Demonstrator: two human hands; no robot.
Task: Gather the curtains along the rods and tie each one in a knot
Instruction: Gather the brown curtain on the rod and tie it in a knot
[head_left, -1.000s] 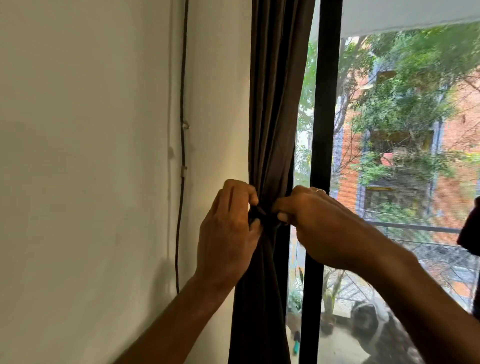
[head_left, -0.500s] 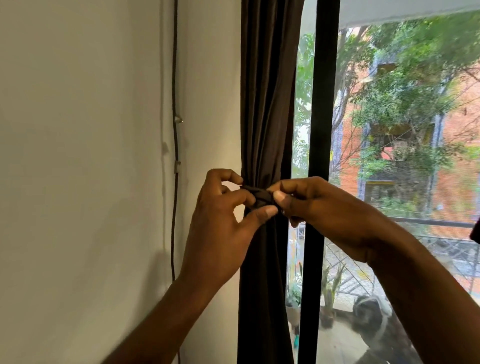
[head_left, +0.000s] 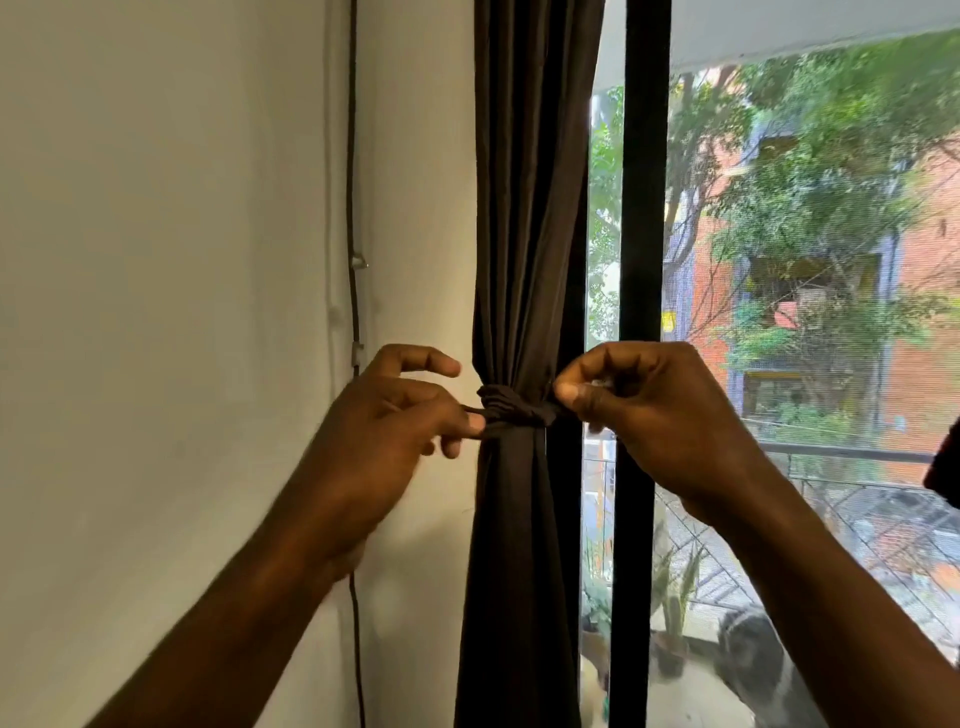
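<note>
Pinching opposite ends of the tie (head_left: 511, 410), left hand (head_left: 395, 423) and right hand (head_left: 652, 415) flank the gathered curtain (head_left: 530, 208).

My left grip (head_left: 384, 447) pinched one end of the tie (head_left: 511, 409) cinching the gathered brown curtain (head_left: 527, 208). My right grip (head_left: 670, 415) pinched the other end beside the window frame (head_left: 643, 208).

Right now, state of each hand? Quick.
Left hand: pinching the left end of the dark tie around the curtain.
Right hand: pinching the tie's right end.
</note>
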